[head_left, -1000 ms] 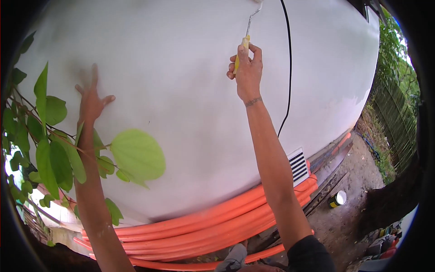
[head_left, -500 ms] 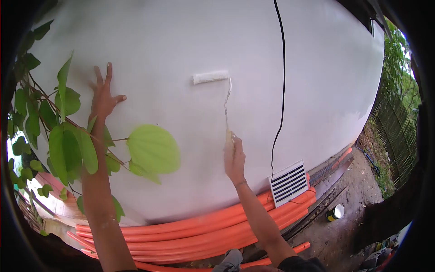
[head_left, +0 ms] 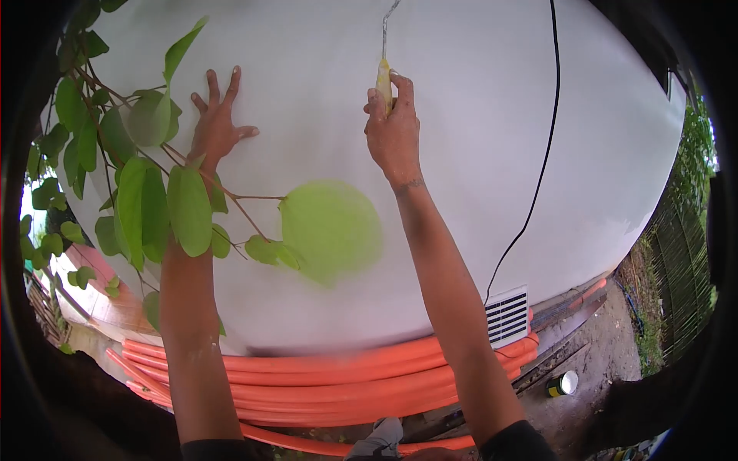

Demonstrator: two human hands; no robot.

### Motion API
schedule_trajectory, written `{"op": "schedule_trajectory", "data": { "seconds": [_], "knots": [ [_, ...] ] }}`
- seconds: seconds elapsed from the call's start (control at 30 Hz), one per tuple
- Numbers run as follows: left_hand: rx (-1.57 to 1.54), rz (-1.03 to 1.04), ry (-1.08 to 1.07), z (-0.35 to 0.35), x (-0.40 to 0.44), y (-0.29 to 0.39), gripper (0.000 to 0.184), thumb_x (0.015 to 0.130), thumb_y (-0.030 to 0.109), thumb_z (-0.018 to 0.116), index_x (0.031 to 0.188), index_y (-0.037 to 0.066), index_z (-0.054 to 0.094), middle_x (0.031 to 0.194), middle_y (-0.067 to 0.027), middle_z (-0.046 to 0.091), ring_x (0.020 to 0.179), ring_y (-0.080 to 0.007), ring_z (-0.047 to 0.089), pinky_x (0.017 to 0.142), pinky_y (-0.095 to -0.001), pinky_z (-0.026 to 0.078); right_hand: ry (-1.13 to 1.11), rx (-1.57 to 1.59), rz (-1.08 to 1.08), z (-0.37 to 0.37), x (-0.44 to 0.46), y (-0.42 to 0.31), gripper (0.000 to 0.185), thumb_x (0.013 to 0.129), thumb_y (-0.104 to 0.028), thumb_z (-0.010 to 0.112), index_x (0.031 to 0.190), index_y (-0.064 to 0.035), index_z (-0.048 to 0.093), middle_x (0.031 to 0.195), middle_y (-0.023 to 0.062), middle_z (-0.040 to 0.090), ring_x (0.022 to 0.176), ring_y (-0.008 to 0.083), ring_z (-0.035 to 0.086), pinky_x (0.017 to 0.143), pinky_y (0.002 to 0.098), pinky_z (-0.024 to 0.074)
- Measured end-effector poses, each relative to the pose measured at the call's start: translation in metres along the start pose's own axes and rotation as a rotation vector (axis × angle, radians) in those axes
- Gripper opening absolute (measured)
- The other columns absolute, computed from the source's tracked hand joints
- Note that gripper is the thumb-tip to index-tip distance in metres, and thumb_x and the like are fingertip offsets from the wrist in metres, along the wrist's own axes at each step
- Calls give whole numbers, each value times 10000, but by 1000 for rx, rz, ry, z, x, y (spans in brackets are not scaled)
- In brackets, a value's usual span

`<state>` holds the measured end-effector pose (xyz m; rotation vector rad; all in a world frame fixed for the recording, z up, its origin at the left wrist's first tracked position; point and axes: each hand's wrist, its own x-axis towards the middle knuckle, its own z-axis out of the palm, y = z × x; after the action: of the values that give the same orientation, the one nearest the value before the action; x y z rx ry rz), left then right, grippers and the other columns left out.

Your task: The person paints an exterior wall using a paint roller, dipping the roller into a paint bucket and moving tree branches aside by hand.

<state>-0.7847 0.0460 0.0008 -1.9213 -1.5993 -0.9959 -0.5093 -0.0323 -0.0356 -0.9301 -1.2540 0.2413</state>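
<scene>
My right hand [head_left: 395,131] is wrapped round the yellow handle of a paint roller [head_left: 383,77], high on the white wall [head_left: 461,192]. Only the handle and part of the bent metal rod show; the roller head lies beyond the top edge of the view. Flat against the wall at the left, my left hand [head_left: 216,127] has its fingers spread and holds nothing. A branch with green leaves [head_left: 190,211] hangs in front of my left forearm, and one broad leaf [head_left: 330,230] reaches between my arms.
Orange pipes [head_left: 338,392] lie along the wall's foot. A white louvred vent [head_left: 507,316] leans behind them, near a hanging black cable [head_left: 547,146]. An open paint can [head_left: 563,383] stands on the ground at the right, with a fence [head_left: 684,246] beyond.
My right hand has moved up the wall with the paint roller, whose head has left the view. The left hand stays spread on the wall. The camera view has shifted.
</scene>
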Motion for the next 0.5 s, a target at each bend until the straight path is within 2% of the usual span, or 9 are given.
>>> {"op": "schedule_trajectory", "data": {
  "seconds": [0.07,0.1,0.17,0.23,0.27,0.33,0.4,0.47,0.5],
  "knots": [
    [19,37,52,10,3,-9,1288,699,269,920,1617,449,35,1717,-123,-43,1459,-640,71,1118,-690,410,-29,11,48,7,-42,25,384,1061,-154,481,1405,-10,390,1169,249,651,917,402,668,797,484,529],
    [49,39,50,11,3,-12,1285,693,300,923,1618,441,42,1714,-137,-26,1443,-660,93,1108,-673,433,-39,47,76,11,-65,43,380,1061,-140,479,1408,-13,389,1274,252,606,984,418,661,849,492,531],
    [99,52,46,10,4,-9,1283,683,362,930,1620,425,57,1707,-165,6,1409,-699,135,1089,-638,479,-35,-39,-62,17,-123,113,382,1058,-118,478,1414,-12,384,1416,244,541,1105,443,636,950,498,519],
    [135,56,96,7,5,-5,1249,697,357,920,1628,408,89,1713,-147,19,1456,-636,136,1145,-627,413,-56,-180,-128,15,-183,163,390,1053,-108,481,1417,-3,386,1461,237,514,1193,452,599,1018,487,496],
    [151,52,115,14,5,-10,1232,704,354,915,1632,400,105,1717,-138,25,1479,-604,137,1173,-622,380,-95,-206,-23,10,-212,171,393,1051,-107,482,1417,4,392,1470,241,508,1226,452,581,1037,477,487],
    [311,34,448,78,51,-45,1322,670,346,942,1644,267,52,1659,-305,-22,1453,-655,91,1193,-647,298,-132,-193,193,4,-260,178,403,1049,-109,481,1424,16,405,1474,250,503,1271,449,554,1063,462,471],
    [287,104,465,85,35,-55,1362,654,337,955,1651,213,35,1631,-387,-46,1439,-682,70,1201,-664,257,-125,-127,373,0,-302,181,417,1050,-116,477,1437,26,417,1465,260,506,1292,442,539,1075,451,457],
    [59,241,181,5,-1,-15,1345,656,327,953,1652,239,53,1634,-382,-48,1436,-686,74,1196,-671,258,-123,-86,477,-6,-344,192,430,1054,-129,473,1450,31,429,1455,270,509,1307,436,528,1086,444,444],
    [43,91,54,-5,-5,-3,1348,649,341,954,1652,282,55,1637,-381,-30,1438,-686,78,1196,-681,234,-122,-69,508,-8,-364,203,436,1056,-137,471,1457,33,435,1450,275,511,1314,434,524,1091,441,438]
  ]
}}
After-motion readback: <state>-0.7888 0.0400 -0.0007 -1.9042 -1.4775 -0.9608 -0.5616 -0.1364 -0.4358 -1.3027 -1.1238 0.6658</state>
